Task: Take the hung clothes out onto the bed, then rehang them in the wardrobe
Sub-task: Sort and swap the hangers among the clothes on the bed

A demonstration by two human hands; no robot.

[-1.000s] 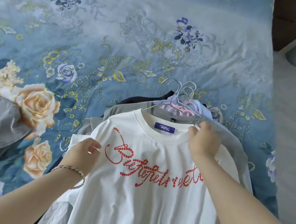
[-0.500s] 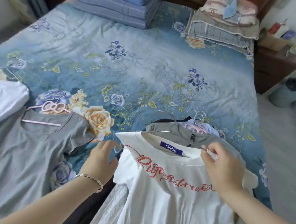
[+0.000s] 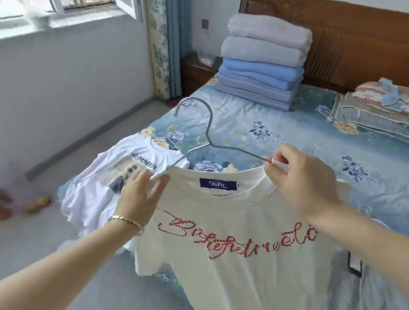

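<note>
White red-lettered T-shirt [image 3: 234,276] on wire hanger [image 3: 209,127], held above bed [image 3: 304,142]. Right hand [image 3: 306,184] pinches hanger arm; left hand [image 3: 141,193], fingers straight, touches shoulder. Step: probably rehanging. Next: carry to wardrobe, hook leading.

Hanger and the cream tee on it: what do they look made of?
Hanger: thin grey wire, probably metal, with a dull finish; it keeps a sharply bent hook. The pale sleeve on its arm looks like plastic. Tee: soft matte knit, likely cotton jersey; it drapes and creases loosely. Its red lettering is made of dots; print or beads, I cannot tell.
</note>
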